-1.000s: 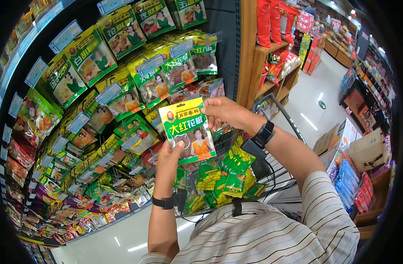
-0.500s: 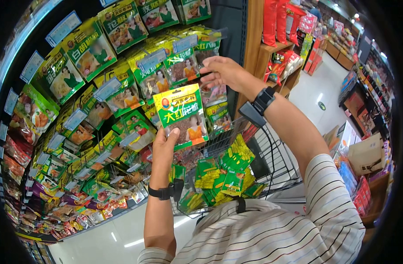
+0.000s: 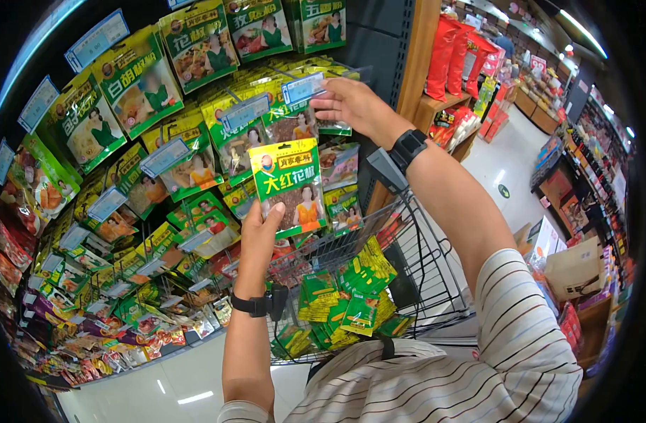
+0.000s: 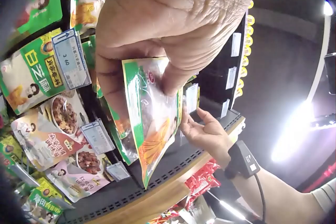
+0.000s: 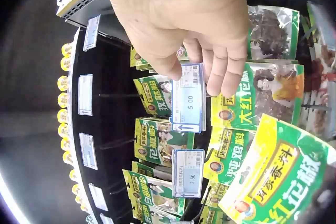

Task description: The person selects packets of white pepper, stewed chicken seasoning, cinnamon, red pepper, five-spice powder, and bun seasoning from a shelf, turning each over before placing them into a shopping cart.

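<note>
My left hand point(image 3: 259, 233) holds a yellow-and-green packet of Sichuan peppercorns point(image 3: 289, 189) by its lower left edge, thumb across the front. The left wrist view shows that packet point(image 4: 152, 113) edge-on between thumb and fingers. My right hand point(image 3: 357, 107) reaches up to the shelf, its fingertips at a blue-edged price tag point(image 3: 303, 89). In the right wrist view the thumb and loosely extended fingers lie on either side of the 5.00 tag point(image 5: 188, 95). Matching peppercorn packets point(image 5: 273, 95) hang just behind it.
Rows of spice packets point(image 3: 136, 81) hang on hooks with price tags at the left. Below my hands, a wire shopping cart point(image 3: 435, 282) holds a pile of small green-and-yellow packets point(image 3: 358, 310). A wooden shelf point(image 3: 435, 109) with red bags stands at the right.
My right hand has left the held packet and moved up to the price tag. The left hand keeps its hold, and the packet now sits slightly lower and further left.
</note>
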The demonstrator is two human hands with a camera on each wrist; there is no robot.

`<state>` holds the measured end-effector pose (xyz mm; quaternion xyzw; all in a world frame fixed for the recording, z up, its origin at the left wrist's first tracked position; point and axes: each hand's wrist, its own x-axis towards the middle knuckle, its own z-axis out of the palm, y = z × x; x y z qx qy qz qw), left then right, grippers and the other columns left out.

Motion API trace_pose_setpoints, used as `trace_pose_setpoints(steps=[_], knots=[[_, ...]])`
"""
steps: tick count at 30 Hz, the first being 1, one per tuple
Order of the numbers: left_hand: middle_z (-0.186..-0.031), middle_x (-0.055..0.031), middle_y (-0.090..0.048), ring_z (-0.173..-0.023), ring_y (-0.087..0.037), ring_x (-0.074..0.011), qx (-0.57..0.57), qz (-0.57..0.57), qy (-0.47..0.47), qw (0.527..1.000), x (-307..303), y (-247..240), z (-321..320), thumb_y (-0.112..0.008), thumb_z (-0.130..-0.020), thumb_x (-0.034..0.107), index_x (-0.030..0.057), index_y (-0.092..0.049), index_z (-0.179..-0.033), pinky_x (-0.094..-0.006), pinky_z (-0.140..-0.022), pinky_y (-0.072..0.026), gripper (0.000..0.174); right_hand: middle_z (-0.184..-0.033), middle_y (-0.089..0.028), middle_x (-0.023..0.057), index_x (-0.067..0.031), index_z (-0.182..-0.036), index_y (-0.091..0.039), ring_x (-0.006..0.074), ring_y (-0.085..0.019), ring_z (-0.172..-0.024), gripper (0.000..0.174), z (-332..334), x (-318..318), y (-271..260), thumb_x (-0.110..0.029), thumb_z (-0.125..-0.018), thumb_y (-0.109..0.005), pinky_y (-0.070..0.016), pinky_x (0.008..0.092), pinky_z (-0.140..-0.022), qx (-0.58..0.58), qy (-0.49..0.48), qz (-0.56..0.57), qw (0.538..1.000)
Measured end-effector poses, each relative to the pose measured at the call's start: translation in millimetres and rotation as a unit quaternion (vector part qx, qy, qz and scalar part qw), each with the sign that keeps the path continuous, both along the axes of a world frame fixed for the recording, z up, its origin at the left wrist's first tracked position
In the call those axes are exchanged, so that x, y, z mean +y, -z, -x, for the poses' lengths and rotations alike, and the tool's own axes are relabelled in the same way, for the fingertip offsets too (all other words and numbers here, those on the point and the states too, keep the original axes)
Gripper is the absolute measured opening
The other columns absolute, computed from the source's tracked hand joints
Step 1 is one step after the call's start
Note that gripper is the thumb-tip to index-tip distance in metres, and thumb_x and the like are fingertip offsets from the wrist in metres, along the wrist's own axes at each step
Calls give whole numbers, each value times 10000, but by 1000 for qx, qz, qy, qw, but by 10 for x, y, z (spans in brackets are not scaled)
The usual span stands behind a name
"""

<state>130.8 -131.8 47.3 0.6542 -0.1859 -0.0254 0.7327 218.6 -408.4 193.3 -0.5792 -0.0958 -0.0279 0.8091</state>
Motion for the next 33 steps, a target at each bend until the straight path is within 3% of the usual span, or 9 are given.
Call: trace_pose_setpoints(steps=[4,8,12,15,20,23,29,32,33], knots=[[-1073,-15,-635,-950,-539,-91,-22,3,-14,1000,-93,-3,-48,-614,-971,249,16,-572,-1232,-277,-859,-448,352,-972,-634,110,-32,-1100,-550,215,-667,-878,228,54,-65,-81,-210,-962,-588,-583,354,-740,-4,14,36,999],[-1071,-17,-633,-952,-532,-83,-48,-4,-23,999,-215,-154,-136,-614,-969,247,11,-578,-1207,-277,-854,-449,337,-1005,-662,148,0,-1100,-556,225,-677,-848,262,103,-92,-243,-228,-972,-568,-585,355,-719,-27,8,64,998],[-1025,-21,-638,-923,-544,-96,-86,-17,-46,995,-380,-317,-268,-607,-969,260,27,-591,-1178,-293,-829,-451,313,-1098,-659,198,5,-1209,-524,260,-681,-908,335,155,-58,-404,-252,-994,-529,-590,362,-732,-33,16,74,997],[-982,-40,-638,-880,-552,-134,-93,-18,-46,994,-506,-357,-415,-601,-968,281,34,-595,-1153,-322,-804,-449,309,-1138,-675,173,-23,-1239,-510,204,-690,-923,325,174,-74,-459,-269,-1029,-482,-578,330,-771,-40,9,97,994],[-966,-74,-649,-864,-561,-160,-116,13,-71,991,-701,-420,-574,-608,-956,295,14,-598,-1118,-336,-794,-453,324,-1128,-680,173,-27,-1227,-524,216,-692,-931,323,169,-57,-457,-276,-1024,-491,-580,334,-777,-31,16,92,995],[-1069,-32,-644,-943,-550,-101,-112,-16,-67,991,-737,-382,-786,-606,-973,252,18,-584,-1187,-287,-856,-443,318,-1117,-680,174,-26,-1232,-536,228,-694,-933,332,174,-42,-451,-279,-1022,-496,-584,341,-773,-28,18,88,996],[-1015,-31,-657,-907,-562,-102,-125,-6,-102,987,-846,-359,-973,-609,-968,239,12,-600,-1154,-284,-834,-451,294,-1112,-679,176,-18,-1240,-545,245,-696,-924,348,171,-20,-436,-282,-1018,-499,-590,353,-763,-26,22,83,996],[-963,-140,-679,-854,-617,-233,-148,2,-125,981,-882,-341,-1038,-608,-947,289,-13,-609,-1099,-379,-794,-472,338,-1111,-679,177,-15,-1239,-542,248,-698,-918,348,171,-17,-427,-279,-1017,-498,-591,354,-763,-25,19,81,996],[-962,-143,-680,-852,-618,-234,-149,-6,-128,981,-883,-318,-1063,-608,-947,280,-15,-611,-1094,-380,-792,-472,329,-1108,-679,177,-13,-1242,-540,249,-699,-915,349,172,-14,-423,-277,-1017,-497,-592,355,-763,-24,19,79,996]])
